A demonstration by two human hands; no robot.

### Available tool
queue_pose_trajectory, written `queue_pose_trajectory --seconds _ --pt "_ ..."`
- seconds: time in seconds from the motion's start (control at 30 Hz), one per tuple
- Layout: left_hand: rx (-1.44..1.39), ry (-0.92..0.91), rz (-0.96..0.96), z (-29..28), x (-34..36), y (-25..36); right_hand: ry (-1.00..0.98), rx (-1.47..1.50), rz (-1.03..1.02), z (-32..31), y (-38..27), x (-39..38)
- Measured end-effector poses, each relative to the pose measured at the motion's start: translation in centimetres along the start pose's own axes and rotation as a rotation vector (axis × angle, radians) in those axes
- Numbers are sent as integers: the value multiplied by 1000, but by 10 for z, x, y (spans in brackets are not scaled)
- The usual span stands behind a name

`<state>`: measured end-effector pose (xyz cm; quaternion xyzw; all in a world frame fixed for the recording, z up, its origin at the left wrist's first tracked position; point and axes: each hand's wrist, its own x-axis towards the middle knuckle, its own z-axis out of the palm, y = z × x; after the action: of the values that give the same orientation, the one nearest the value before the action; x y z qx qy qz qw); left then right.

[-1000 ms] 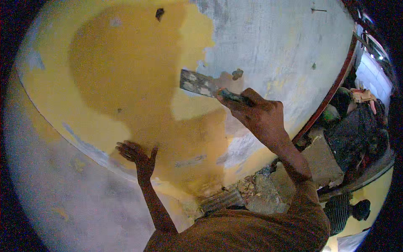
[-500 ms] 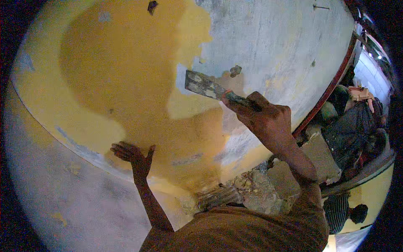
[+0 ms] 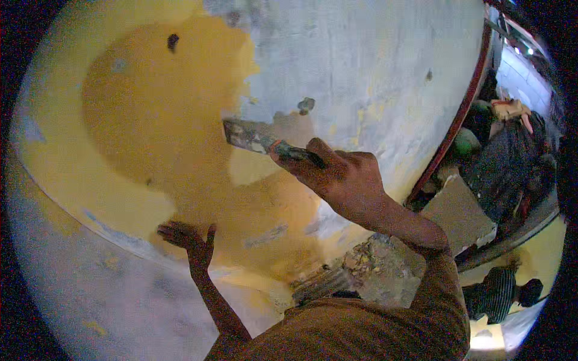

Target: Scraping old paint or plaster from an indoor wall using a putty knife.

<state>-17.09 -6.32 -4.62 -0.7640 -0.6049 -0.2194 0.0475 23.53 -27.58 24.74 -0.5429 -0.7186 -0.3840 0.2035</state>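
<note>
My right hand (image 3: 346, 180) is closed round the dark handle of a putty knife (image 3: 248, 135). Its flat, stained metal blade points left, over the boundary between yellow paint and bare grey plaster. Whether the blade's edge touches the wall (image 3: 162, 102) I cannot tell. Lower left, my left hand (image 3: 191, 240) is held with fingers stretched out and thumb apart, against or just before the yellow wall near its corner; it holds nothing. A shadow falls across the yellow paint.
Rubble (image 3: 367, 268) lies along the wall's foot beside a ridged grey piece (image 3: 325, 283). A cardboard-like sheet (image 3: 460, 213) and dark bags (image 3: 512, 168) are at the right, beyond a red-brown edge (image 3: 454, 132). Another person in a striped top (image 3: 497, 295) is at the lower right.
The putty knife and my right hand have shifted left in view, with the wall also sliding left as the view turned. My left hand stays in nearly the same place, fingers still stretched.
</note>
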Motion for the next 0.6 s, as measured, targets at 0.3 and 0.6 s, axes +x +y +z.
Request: queue_pose_trajectory --seconds 0.3,0.6 --pt "169 346 228 -31 3 29 -60 41 52 5 19 -8" --pt "930 396 396 16 -4 -35 -8 172 122 15 -3 -14"
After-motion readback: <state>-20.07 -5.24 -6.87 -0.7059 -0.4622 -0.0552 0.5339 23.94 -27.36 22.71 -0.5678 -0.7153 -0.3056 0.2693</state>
